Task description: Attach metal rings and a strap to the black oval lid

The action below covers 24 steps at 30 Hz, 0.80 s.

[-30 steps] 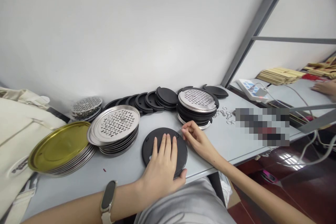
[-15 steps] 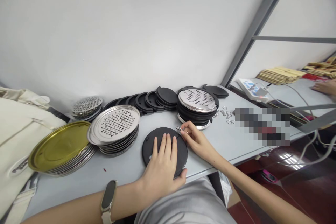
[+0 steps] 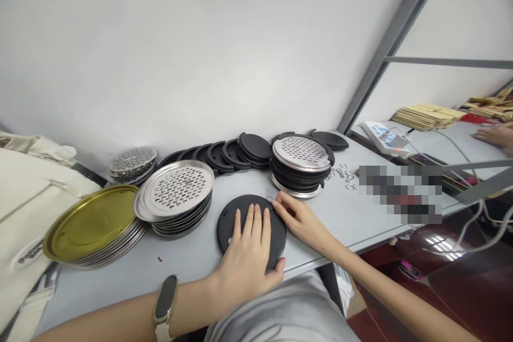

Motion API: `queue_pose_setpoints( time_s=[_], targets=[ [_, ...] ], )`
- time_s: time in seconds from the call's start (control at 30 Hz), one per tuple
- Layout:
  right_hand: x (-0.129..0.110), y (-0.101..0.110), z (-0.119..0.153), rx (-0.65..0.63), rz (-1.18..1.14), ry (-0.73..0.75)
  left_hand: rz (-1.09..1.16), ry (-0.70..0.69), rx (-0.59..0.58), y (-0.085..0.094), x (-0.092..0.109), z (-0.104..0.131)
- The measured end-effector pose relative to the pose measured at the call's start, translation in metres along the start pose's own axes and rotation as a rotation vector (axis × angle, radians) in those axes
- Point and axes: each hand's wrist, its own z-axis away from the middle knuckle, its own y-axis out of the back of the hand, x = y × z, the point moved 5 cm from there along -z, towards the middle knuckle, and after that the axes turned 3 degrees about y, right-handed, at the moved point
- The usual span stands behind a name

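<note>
A round black plastic disc (image 3: 227, 224) lies on the table close to me. Spread flat across it is my left hand (image 3: 247, 248), fingers extended and thumb at its near right edge. At the disc's upper right rim, my right hand (image 3: 300, 220) pinches a small metal clip (image 3: 270, 200) between thumb and fingers. The clip's looped end touches or sits just over the rim; I cannot tell whether it is hooked in. Behind my right hand stands a stack of black discs topped by a perforated metal grater plate (image 3: 301, 150). Loose metal clips (image 3: 348, 173) lie right of that stack.
Perforated metal plates (image 3: 176, 189) and gold-coloured round trays (image 3: 90, 222) are stacked left. Black curved parts (image 3: 218, 156) line the wall. A beige bag (image 3: 28, 187) borders the left. Beyond a metal frame (image 3: 395, 37), another person's hand (image 3: 497, 133) shows at far right.
My right hand has turned and shifted slightly, bringing the clip lower and closer against the disc's rim. My left hand stays in place on the disc.
</note>
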Motion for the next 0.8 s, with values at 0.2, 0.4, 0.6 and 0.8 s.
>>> queue_pose_setpoints(
  time_s=[0.2, 0.4, 0.6, 0.8],
  targets=[
    [-0.0014, 0.0005, 0.0005, -0.024, 0.029, -0.009, 0.003, 0.0, -0.019, -0.0002, -0.0001, -0.0007],
    [-0.0009, -0.0019, 0.0003, -0.058, 0.037, 0.016, 0.001, 0.0, -0.017, 0.0001, 0.0, 0.0],
    [0.0, -0.0046, -0.0007, -0.071, 0.067, 0.053, 0.003, -0.005, -0.013, -0.0002, 0.0006, -0.0004],
    [0.0018, -0.0072, 0.0002, -0.108, 0.104, 0.062, 0.005, -0.003, -0.006, 0.0003, 0.0002, -0.0006]
  ],
)
